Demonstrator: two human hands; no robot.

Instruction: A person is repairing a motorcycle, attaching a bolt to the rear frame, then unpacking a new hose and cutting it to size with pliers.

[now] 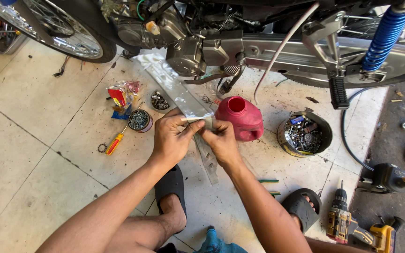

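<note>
Pale floor tiles (pixel 29 154), stained and gritty, run under everything. Nearest, two feet in black sandals (pixel 169 185) rest on them, with a cordless drill (pixel 341 218) lying to the right. Above the knees, the left hand (pixel 172 138) and right hand (pixel 221 140) both pinch the end of a long clear plastic packet (pixel 174 89), fingers closed on it, thumbs nearly touching; the packet slants up and left toward the engine. Just beside the right hand stands a red plastic jug (pixel 242 117). Left lie a small tin of screws (pixel 139 120) and an orange-handled screwdriver (pixel 115 144). Right sits a metal bowl of bolts (pixel 304 134). Farthest stands a motorcycle (pixel 221 42).
</note>
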